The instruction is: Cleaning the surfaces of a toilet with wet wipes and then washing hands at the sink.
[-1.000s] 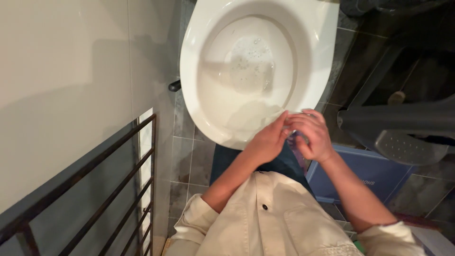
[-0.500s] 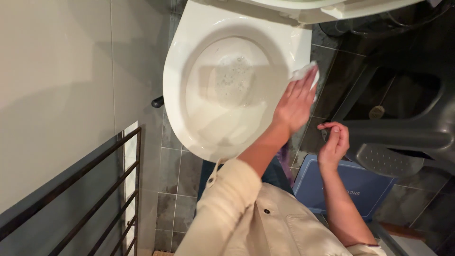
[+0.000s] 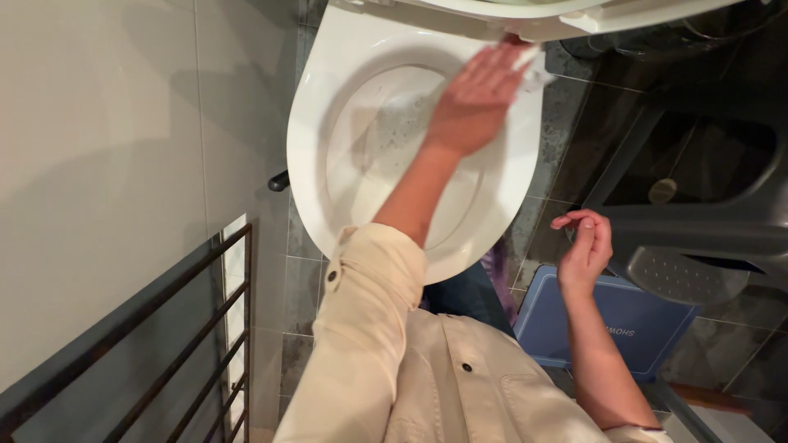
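My left hand (image 3: 474, 97) reaches out over the white toilet seat (image 3: 316, 139) and presses a small white wipe (image 3: 535, 72) against the seat's far right part, near the hinge. The raised lid (image 3: 525, 16) shows along the top edge. Water with bubbles lies in the bowl (image 3: 394, 131). My right hand (image 3: 586, 248) hovers to the right of the toilet with its fingers loosely curled and nothing in it. I wear a cream jacket (image 3: 443, 377).
A dark metal rail rack (image 3: 164, 328) stands at the lower left against the pale wall. A blue box (image 3: 616, 328) sits on the grey tiled floor at the right, beside a dark grey plastic stool (image 3: 698, 246).
My two hands were together in front of the bowl, then parted. The left hand has carried the wipe up along the right side of the seat toward the hinge. The right hand stays put.
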